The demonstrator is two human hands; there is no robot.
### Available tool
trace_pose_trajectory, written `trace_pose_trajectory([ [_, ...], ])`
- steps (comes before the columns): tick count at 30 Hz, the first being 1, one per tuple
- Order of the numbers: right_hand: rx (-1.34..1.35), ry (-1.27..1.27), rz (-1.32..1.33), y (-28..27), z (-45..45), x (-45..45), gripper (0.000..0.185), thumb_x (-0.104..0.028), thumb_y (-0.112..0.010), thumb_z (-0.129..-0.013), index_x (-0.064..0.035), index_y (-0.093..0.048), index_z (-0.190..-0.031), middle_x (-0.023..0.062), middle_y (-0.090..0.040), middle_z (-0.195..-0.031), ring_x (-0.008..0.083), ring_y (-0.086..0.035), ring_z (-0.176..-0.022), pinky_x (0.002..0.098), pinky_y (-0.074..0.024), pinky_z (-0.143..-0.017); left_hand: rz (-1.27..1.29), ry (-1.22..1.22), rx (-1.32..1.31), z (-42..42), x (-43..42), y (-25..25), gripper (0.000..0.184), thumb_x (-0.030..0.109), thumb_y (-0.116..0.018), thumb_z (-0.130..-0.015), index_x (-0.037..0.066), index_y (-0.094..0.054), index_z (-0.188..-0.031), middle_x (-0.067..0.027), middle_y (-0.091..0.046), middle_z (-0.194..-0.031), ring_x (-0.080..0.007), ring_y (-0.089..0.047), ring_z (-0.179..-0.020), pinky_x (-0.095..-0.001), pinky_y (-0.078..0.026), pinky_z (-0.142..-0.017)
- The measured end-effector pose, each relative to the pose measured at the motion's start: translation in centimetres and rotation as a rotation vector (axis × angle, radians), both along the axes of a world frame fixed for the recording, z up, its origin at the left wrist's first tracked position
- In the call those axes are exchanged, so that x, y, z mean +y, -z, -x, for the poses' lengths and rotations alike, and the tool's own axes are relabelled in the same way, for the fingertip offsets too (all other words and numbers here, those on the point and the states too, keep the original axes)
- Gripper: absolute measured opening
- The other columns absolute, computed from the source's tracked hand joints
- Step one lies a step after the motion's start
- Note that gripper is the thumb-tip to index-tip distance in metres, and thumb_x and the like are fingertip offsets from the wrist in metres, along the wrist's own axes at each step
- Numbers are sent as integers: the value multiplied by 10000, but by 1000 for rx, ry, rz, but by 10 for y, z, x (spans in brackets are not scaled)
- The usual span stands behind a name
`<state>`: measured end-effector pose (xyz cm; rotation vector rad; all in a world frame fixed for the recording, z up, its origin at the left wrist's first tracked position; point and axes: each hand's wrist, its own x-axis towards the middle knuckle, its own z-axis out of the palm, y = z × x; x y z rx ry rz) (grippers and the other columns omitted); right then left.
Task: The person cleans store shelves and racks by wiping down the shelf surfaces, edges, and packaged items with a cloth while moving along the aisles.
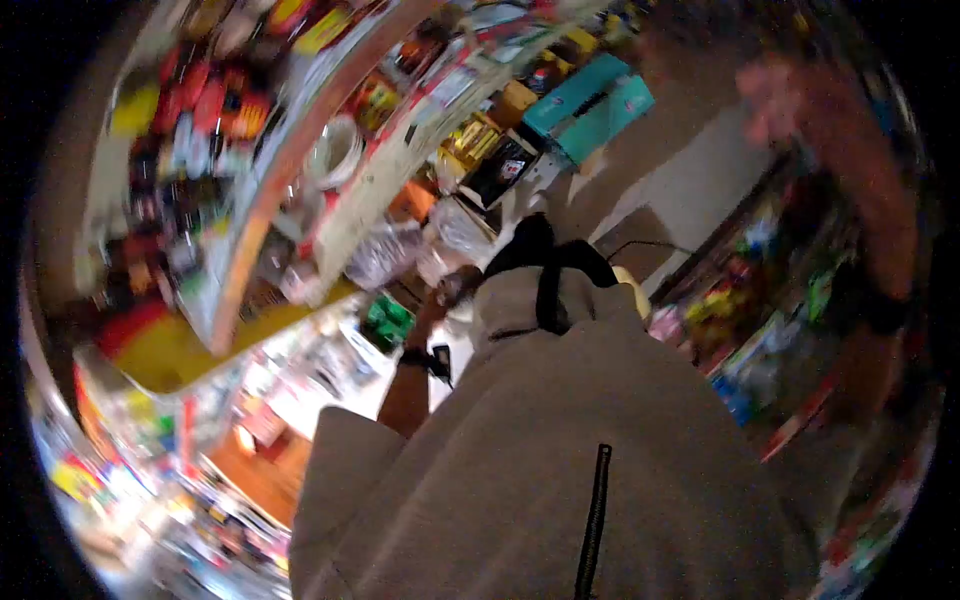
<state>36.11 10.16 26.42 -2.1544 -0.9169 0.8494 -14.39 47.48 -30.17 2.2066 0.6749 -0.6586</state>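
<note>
My left hand [455, 288] hangs low beside my body, below a black wristband [428, 360]. Its fingers are dark and blurred, so I cannot tell whether they are apart or closed, or hold anything. Close to it in the view are clear plastic bags [385, 250] with contents I cannot make out, and a green packet [387, 322]. My right hand [775, 105] reaches out at the upper right, smeared by motion. No held thing can be made out in it. A dark band [880, 300] circles that arm's wrist.
Crowded shelves [345, 225] of packets and jars curve along the left. A teal box [590, 108] and a black box [503, 168] stand by the floor [700, 180]. Blurred colourful packets [730, 295] line the right side. An orange-brown box [265, 465] sits at lower left.
</note>
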Motion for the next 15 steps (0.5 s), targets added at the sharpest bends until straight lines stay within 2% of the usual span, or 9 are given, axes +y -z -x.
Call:
trace_pose_trajectory([
  [3,273,0,182,67,-34,19,302,-288,-581,-985,-81,-657,-1192,30,-665,-995,152,-623,-868,311,-503,-839,-142,-98,-348,-14,-36,7,745,238,-711,-873,125,-339,-1509,-306,-616,-1242,-491,-631,-1053,-538,-527,-860],
  [5,452,-62,229,135,-51,10,265,-253,-563,-1004,-63,-651,-1167,5,-619,-948,122,-593,-848,300,-503,-847,-199,-314,-345,-21,-59,-4,753,246,-719,-869,130,-334,-1506,-314,-613,-1239,-509,-629,-1050,-554,-527,-855],
  [7,541,-88,287,190,-54,13,273,-274,-606,-996,-61,-669,-1156,15,-623,-894,121,-599,-796,301,-528,-806,45,-845,89,-57,-75,-97,886,201,-756,-848,174,-208,-1545,-336,-617,-1211,-521,-614,-1073,-569,-520,-854],
  [8,582,-66,310,220,-58,18,298,-304,-630,-995,-57,-682,-1154,29,-632,-855,125,-606,-758,297,-543,-761,-4,-854,-124,-44,-88,-100,961,196,-756,-849,226,-115,-1564,-344,-625,-1187,-519,-617,-1073,-569,-519,-856],
  [9,586,-87,351,242,-59,29,294,-304,-620,-1003,-56,-682,-1149,25,-633,-857,120,-602,-748,306,-543,-728,-60,-962,-278,-42,-101,-115,931,167,-757,-837,250,-177,-1561,-324,-635,-1177,-508,-620,-1072,-567,-514,-870],
  [11,590,-121,382,285,-57,50,288,-304,-607,-1014,-54,-684,-1137,19,-628,-843,106,-585,-701,307,-513,-642,-112,-1003,-337,-19,-126,-111,857,200,-723,-869,257,-219,-1560,-279,-653,-1157,-496,-620,-1078,-546,-513,-899],
  [12,592,-135,359,305,-55,58,286,-303,-603,-1017,-53,-686,-1128,16,-622,-827,97,-571,-664,300,-485,-588,-236,-1054,-276,-4,-152,-88,617,241,-690,-884,218,-468,-1459,-236,-664,-1146,-480,-621,-1084,-523,-520,-903],
  [13,585,-200,377,317,-54,69,286,-303,-603,-1017,-53,-686,-1128,16,-622,-827,97,-571,-664,300,-485,-588,-250,-1118,-267,11,-174,-84,617,241,-690,-884,218,-468,-1459,-236,-664,-1146,-480,-621,-1084,-523,-520,-903],
  [15,559,-314,573,338,-49,96,254,-284,-616,-1006,-55,-705,-1070,0,-607,-775,80,-517,-581,277,-400,-512,-169,-1129,-249,32,-215,-87,399,266,-678,-871,161,-671,-1256,-219,-661,-1172,-455,-623,-1099,-514,-523,-902],
])
